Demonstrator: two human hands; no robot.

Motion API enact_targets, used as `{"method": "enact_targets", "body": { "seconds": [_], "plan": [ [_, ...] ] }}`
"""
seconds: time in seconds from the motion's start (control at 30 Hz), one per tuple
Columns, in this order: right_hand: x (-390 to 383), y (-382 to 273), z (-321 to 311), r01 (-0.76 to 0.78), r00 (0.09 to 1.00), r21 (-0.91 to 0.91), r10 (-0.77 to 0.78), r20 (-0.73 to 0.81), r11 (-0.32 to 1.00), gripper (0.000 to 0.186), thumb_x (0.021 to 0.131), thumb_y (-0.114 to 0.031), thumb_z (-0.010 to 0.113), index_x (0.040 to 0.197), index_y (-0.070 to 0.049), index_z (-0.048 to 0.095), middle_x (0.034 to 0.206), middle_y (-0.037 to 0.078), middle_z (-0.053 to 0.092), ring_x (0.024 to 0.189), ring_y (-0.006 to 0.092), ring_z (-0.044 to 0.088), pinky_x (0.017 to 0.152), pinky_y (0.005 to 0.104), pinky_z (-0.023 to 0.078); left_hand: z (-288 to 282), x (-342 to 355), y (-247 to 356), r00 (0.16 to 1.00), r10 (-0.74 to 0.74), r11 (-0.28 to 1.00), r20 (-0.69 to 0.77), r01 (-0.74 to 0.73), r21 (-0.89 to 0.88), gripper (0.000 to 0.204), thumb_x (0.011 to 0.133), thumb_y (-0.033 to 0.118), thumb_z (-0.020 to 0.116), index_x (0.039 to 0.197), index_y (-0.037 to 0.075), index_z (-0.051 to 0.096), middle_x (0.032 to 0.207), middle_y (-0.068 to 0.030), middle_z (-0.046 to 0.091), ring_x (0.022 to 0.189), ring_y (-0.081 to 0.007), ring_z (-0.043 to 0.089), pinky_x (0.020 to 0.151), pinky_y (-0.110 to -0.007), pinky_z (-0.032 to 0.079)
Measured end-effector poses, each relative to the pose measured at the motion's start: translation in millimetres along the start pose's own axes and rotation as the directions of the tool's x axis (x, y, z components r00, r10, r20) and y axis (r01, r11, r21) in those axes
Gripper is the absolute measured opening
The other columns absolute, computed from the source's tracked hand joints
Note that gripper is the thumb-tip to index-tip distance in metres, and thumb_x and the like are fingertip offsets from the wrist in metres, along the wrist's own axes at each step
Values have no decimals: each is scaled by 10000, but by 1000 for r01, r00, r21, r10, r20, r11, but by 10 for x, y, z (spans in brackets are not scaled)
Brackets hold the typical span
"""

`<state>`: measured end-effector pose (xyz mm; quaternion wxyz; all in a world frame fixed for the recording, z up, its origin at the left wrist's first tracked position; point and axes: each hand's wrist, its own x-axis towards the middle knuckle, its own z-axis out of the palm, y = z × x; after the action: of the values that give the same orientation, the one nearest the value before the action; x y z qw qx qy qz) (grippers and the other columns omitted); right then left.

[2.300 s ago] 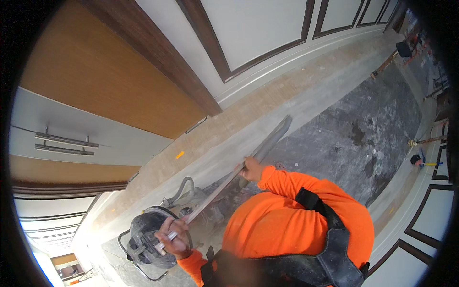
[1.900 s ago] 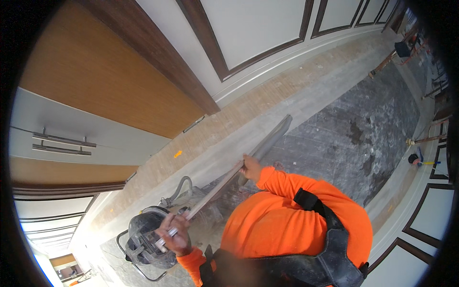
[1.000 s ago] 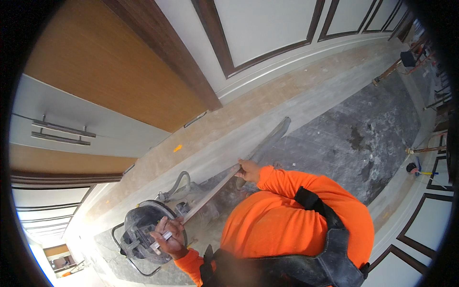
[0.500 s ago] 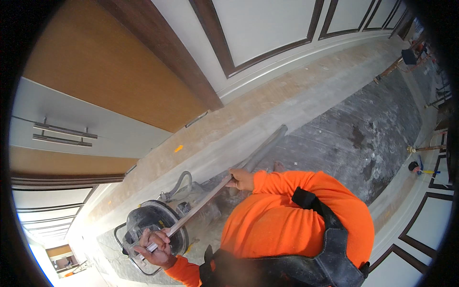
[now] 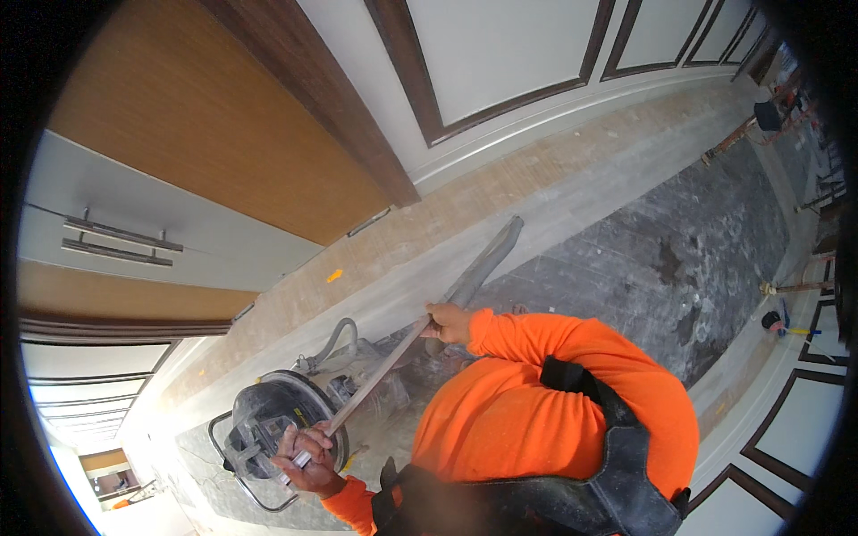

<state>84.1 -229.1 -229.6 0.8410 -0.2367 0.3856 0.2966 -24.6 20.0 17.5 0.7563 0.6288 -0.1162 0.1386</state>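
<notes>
Both of my hands grip a long pale pole that slants from lower left to upper right, widening into a flat grey, dusty end [image 5: 490, 259] over the floor. Near its lower end, my left hand [image 5: 308, 457] is closed round the pole [image 5: 380, 373]. Higher up, my right hand [image 5: 449, 323] is wrapped round it where the pale shaft meets the grey part. I cannot make out exactly what the grey end is. Just beyond my left hand stands a black drum vacuum cleaner [image 5: 268, 415] with a metal frame handle and a grey hose [image 5: 338, 332].
A pale wall with dark-framed panels [image 5: 500, 62] runs along the far side. At left are double doors with metal pull handles [image 5: 121, 241]. Dusty dark flooring [image 5: 643, 259] stretches right, toward scaffold-like legs [image 5: 737, 138] and a small tool [image 5: 776, 323] by the right wall.
The grey end of the pole has swung up and slightly left. My left hand has shifted right a little, with the pole still held in both hands.
</notes>
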Motion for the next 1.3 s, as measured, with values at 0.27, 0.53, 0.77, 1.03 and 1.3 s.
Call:
{"method": "enact_targets", "body": {
  "seconds": [0.27, 0.53, 0.77, 1.03, 1.3],
  "plan": [
    [289, -41, -165, 111, 991, 65, -106, -81, 992, 301, 930, -263, 429, 1066, -2, 368, 808, 115, 506, 665, 250, 576, 615, 403, 551, 76, -85, -177, 999, -41, 998, -26, 40, -41, 673, 921, 517, 194, 1177, -31, 492, 474, -37, 396, 503, -183, 462, 719, -441, 465],
    [374, -365, -395, 130, 987, 29, -127, -94, 991, 291, 933, -271, 421, 1038, -4, 371, 799, 100, 492, 651, 225, 556, 546, 378, 533, 253, -198, -464, 998, -61, 993, 4, 61, 101, 626, 909, 510, 291, 1153, -17, 525, 495, -34, 399, 535, -201, 479, 741, -458, 453],
    [54, 23, 74, 11, 1000, 10, -10, -22, 1000, 314, 942, -275, 385, 1080, 6, 411, 928, 124, 532, 760, 255, 594, 669, 403, 547, -71, -100, 47, 996, 8, 1000, 86, -8, -4, 653, 917, 507, 236, 1207, -36, 454, 483, -29, 386, 511, -198, 457, 719, -464, 457],
    [232, -159, -73, 113, 989, 107, -102, -106, 988, 286, 933, -250, 422, 1096, -19, 374, 833, 131, 518, 721, 253, 589, 615, 406, 546, 133, -6, -117, 975, 88, 990, 203, -108, 90, 606, 914, 478, 295, 1141, -40, 514, 478, -59, 423, 502, -209, 482, 727, -476, 466],
    [320, -4, -83, 55, 998, 30, -55, -11, 998, 286, 939, -261, 401, 1098, -22, 400, 905, 123, 512, 763, 253, 572, 650, 422, 545, -154, -252, -170, 996, 57, 994, 68, -63, 87, 593, 911, 479, 321, 1100, -43, 529, 484, -50, 417, 524, -211, 484, 701, -463, 460]
  ]
}}
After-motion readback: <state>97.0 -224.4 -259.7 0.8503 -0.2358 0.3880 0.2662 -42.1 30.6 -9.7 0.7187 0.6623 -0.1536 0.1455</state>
